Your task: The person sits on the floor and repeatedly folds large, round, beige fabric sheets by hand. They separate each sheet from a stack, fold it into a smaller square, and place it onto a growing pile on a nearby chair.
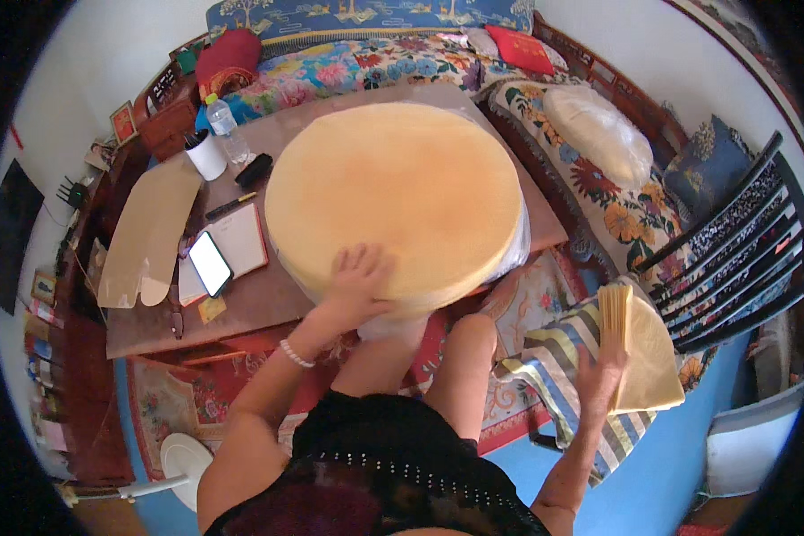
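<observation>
A thick round stack of thin yellow sheets (395, 194), perhaps pancakes, lies on the low table, with clear plastic wrap (516, 241) under its rim. My left hand (358, 285) is palm down on its near edge, slightly blurred, fingers spread; a beaded bracelet circles that wrist. To the right, my right hand (601, 378) touches the layered edge of a folded pile of yellow sheets (650, 362). Whether its fingers grip the pile cannot be told. That pile sits on a striped cloth (549, 355) over the seat of a black slatted chair (730, 268).
On the table (268, 301) are a phone (210, 264), an open notebook (248, 234), a pen (231, 206), a white cup (206, 155), a water bottle (228, 130) and a cardboard piece (151, 228). A floral-covered sofa (610, 208) bears a plastic-wrapped bundle (596, 134).
</observation>
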`<state>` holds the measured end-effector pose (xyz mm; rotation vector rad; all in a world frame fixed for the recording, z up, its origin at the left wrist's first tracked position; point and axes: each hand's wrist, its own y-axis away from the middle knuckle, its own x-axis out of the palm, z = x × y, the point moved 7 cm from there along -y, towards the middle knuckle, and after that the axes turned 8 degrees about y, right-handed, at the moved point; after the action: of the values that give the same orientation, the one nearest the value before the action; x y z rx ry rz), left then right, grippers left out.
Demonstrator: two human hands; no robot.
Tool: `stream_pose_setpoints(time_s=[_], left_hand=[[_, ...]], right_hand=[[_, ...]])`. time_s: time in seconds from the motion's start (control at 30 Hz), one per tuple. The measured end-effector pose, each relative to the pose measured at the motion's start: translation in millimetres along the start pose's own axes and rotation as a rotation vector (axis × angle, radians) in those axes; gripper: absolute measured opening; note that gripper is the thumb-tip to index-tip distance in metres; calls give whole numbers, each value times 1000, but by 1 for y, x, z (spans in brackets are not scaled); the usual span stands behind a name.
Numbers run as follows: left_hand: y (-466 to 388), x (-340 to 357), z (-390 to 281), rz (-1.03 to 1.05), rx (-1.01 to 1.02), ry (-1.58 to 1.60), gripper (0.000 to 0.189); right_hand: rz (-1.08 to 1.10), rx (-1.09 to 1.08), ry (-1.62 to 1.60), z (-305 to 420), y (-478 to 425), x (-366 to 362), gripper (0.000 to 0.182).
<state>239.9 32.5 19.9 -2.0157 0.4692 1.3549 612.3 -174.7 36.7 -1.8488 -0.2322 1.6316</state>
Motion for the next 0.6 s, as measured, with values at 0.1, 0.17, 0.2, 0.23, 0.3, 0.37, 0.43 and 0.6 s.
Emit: stream_pose_setpoints(time_s=[0.1,0.17,0.2,0.23,0.3,0.37,0.43,0.6], left_hand=[[22,-31,54,-71,-9,-8,67],[23,-36,87,-104,-42,3,61],[11,-31,108,-101,-56,50,57],[-5,-32,122,-96,-64,102,53],[-47,-34,140,-127,-142,337,44],[-98,-24,156,-143,-276,754,38],[-144,6,185,-142,-471,1325,35],[-230,26,265,-500,-707,387,36]], right_hand=[[189,-118,-471,89,-35,25,45],[309,-337,-509,165,-61,15,49],[292,-398,-468,191,-63,18,51],[266,-434,-480,214,-62,19,52],[257,-512,-491,249,-58,20,54],[282,-603,-475,271,-50,19,54],[222,-611,-525,280,-41,5,53],[254,-536,-594,254,-26,-9,50]])
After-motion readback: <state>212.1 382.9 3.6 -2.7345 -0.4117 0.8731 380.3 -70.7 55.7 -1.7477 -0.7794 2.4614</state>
